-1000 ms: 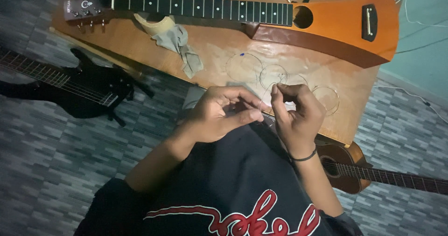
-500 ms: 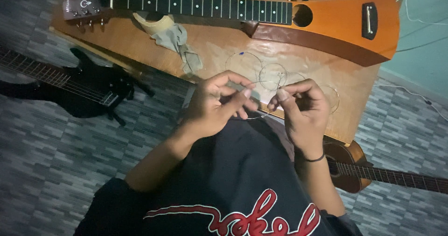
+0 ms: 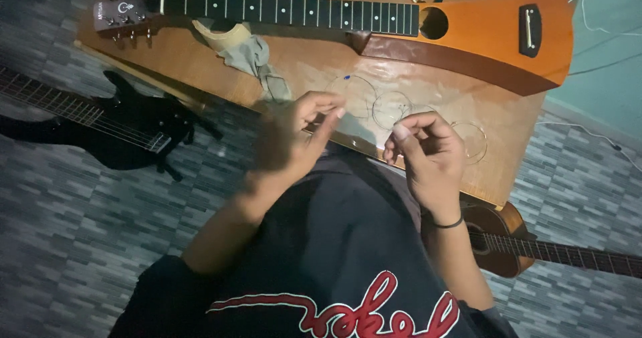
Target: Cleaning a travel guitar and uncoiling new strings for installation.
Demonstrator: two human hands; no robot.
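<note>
So, the step in hand looks like the sorting-out of a guitar string: a thin wire seems to be pinched and pulled between the 2 hands just above the near edge of the wooden board (image 3: 200,64), though the wire itself is too fine to be made out for certain. The left hand (image 3: 294,137) is blurred, with the thumb and first fingers drawn together as if something thin is nipped; whether anything is really held there can't be told. The right hand (image 3: 428,154) is curled, fingertips pressed to the thumb, apparently clamped on the string's end, but that can't be confirmed either. Just beyond the hands, coiled strings (image 3: 394,107) are laid on the board, 1 with a small blue end. At the far side, an orange travel guitar (image 3: 495,37) is laid flat, headstock to the left, and no strings can be seen on its neck. My guess is that a steady pull and a clean, kink-free uncoiling are called for next. No packages are seen; a small white logo is printed on the headstock at the far left, and red lettering on the black shirt (image 3: 334,244) nearest the camera. A grey rag (image 3: 251,57) is by the neck, a black electric guitar (image 3: 120,121) on the floor left, an acoustic guitar (image 3: 508,241) at right.
</note>
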